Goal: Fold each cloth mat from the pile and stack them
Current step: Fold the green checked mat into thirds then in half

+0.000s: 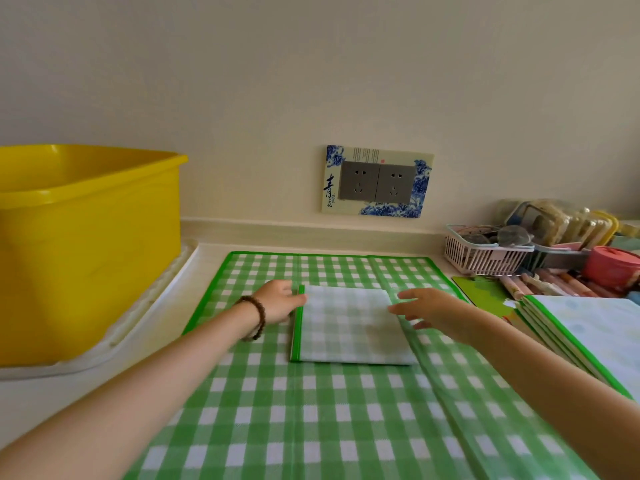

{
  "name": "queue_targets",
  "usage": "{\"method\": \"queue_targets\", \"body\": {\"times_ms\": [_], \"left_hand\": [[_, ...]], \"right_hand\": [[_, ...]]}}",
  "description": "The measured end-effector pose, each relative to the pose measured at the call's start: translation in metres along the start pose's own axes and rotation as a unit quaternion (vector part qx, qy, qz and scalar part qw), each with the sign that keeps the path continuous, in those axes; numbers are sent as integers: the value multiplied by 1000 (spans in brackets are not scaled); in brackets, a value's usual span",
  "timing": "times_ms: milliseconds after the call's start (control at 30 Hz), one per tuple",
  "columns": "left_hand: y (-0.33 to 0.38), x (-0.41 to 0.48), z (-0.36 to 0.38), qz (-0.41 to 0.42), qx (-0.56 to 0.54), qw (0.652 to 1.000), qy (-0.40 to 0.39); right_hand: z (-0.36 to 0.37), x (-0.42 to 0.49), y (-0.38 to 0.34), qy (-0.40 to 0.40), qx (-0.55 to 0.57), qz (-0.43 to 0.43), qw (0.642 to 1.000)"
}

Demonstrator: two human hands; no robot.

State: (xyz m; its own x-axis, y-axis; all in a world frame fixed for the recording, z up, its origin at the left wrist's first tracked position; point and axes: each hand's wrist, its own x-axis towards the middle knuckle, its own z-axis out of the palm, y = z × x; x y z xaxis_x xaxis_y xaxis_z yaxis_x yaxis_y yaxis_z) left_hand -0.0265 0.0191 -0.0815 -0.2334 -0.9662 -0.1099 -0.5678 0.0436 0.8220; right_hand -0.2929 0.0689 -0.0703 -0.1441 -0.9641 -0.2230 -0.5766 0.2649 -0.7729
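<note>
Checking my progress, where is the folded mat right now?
In the head view, the folded mat lies centre frame on the spread checked mat, between the left hand and right hand, below the wall socket.

Both forearms extended forward, converging. Left hand [277,301] knuckles up, thumb toward right, fingers mostly hidden. Right hand [433,311] level with left, fingers straight, spread, pointing left.

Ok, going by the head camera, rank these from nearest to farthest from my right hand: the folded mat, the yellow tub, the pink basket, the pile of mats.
From the right hand:
1. folded mat, at its fingertips, just to the left.
2. pile of mats, to its right.
3. pink basket, back right by the wall.
4. yellow tub, far left.
</note>
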Motion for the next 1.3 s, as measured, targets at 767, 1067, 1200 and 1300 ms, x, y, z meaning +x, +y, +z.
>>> {"method": "queue_targets", "body": {"times_ms": [767,1067,1200,1300], "left_hand": [[9,-25,6,-89,-204,973,-64],[72,-41,41,-11,-291,943,-161],[122,-45,73,29,-312,930,-192],[157,-49,103,49,-322,920,-216]], "right_hand": [[-6,-42,-10,-81,222,112,965],[-88,-96,4,-17,234,18,972],[-144,-121,18,19,217,-5,976],[-184,-134,34,54,215,0,975]]}}
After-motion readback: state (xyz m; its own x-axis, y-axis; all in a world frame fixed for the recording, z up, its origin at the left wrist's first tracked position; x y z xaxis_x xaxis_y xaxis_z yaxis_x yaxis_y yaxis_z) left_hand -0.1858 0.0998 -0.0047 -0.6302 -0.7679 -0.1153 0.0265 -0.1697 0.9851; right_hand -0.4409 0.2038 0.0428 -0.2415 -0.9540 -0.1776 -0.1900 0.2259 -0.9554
